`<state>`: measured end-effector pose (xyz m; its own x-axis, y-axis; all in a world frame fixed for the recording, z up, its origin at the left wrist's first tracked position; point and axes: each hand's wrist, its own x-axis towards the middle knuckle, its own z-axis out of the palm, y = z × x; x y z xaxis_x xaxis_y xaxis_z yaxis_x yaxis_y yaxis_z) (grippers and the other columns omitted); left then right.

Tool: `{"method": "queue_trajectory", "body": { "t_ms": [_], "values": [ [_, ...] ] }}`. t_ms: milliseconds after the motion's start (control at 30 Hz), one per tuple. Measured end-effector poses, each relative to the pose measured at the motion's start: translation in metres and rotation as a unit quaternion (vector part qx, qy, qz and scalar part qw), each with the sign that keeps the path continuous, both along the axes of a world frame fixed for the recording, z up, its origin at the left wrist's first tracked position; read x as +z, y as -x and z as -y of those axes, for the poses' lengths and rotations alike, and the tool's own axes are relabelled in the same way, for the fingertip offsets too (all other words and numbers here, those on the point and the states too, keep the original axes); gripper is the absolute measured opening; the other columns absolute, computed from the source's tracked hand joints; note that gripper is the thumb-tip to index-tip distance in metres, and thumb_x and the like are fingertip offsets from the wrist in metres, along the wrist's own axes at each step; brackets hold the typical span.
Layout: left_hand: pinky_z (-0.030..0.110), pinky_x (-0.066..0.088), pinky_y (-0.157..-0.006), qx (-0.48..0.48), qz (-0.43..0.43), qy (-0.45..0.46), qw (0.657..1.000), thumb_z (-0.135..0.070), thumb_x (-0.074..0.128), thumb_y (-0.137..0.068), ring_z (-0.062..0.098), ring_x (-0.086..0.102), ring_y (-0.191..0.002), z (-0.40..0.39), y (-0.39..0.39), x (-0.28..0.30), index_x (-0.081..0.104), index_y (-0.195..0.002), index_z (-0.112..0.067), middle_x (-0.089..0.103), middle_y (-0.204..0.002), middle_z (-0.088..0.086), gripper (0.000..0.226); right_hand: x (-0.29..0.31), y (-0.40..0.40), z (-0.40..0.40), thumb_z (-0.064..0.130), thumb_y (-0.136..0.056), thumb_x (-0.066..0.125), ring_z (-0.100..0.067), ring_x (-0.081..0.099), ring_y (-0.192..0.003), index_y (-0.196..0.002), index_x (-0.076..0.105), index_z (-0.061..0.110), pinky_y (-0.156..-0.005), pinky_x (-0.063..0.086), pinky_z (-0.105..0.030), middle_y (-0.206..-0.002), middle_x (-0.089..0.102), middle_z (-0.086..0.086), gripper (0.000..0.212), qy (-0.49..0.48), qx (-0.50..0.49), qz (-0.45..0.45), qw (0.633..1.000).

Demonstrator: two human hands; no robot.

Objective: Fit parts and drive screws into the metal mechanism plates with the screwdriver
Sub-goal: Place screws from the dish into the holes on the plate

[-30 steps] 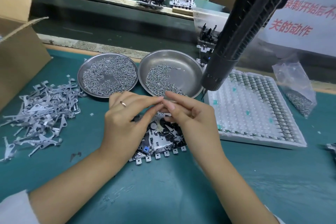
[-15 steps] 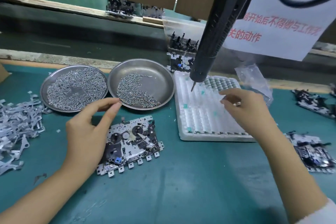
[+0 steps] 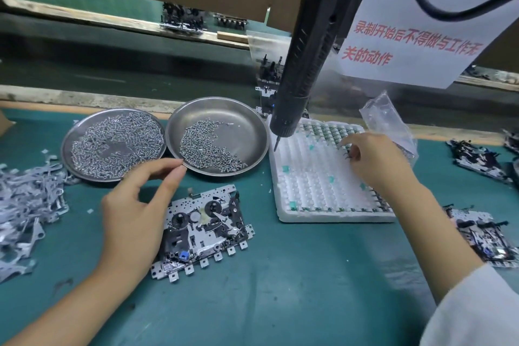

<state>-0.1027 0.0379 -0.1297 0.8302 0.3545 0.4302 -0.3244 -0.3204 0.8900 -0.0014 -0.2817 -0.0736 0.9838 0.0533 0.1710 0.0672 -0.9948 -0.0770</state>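
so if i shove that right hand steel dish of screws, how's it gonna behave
The right dish looks shallow and smooth, so it would probably slide easily on the green mat. Its screws lie loose on one side and would likely shift or rattle. It touches the left dish, which it may nudge.

Factory assembly bench: green mat [image 3: 280, 289], screw-filled steel dishes [image 3: 252, 132], hanging electric screwdriver [image 3: 306, 59], stamped-part pile [image 3: 25, 205].
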Motion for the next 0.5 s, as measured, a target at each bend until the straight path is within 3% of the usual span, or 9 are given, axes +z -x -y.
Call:
{"method": "queue_trajectory", "body": {
  "t_ms": [367,500],
  "values": [
    [0.005,0.043,-0.082,-0.006,-0.004,0.007,1.000,-0.034,0.064,-0.079,-0.012,0.060,-0.087,0.0015,0.0017,0.0031,0.064,-0.092,-0.044,0.065,-0.091,-0.034,0.017,0.0010,-0.0014,-0.0002,-0.011,-0.077,0.046,-0.029,0.060,-0.075,-0.114,0.067,0.018,-0.062,0.052,-0.034,-0.087,0.068,-0.009,0.051,0.070,0.018,-0.004,0.997],
    [0.005,0.044,-0.082,-0.012,-0.010,0.015,1.000,-0.035,0.065,-0.078,-0.010,0.061,-0.088,0.0007,0.0018,0.0025,0.064,-0.091,-0.046,0.066,-0.092,-0.032,0.017,0.0012,0.0016,-0.0007,-0.007,-0.083,0.048,-0.031,0.061,-0.086,-0.112,0.067,0.011,-0.068,0.052,-0.037,-0.102,0.068,-0.011,0.038,0.088,0.027,0.007,0.996]
  ]
}}
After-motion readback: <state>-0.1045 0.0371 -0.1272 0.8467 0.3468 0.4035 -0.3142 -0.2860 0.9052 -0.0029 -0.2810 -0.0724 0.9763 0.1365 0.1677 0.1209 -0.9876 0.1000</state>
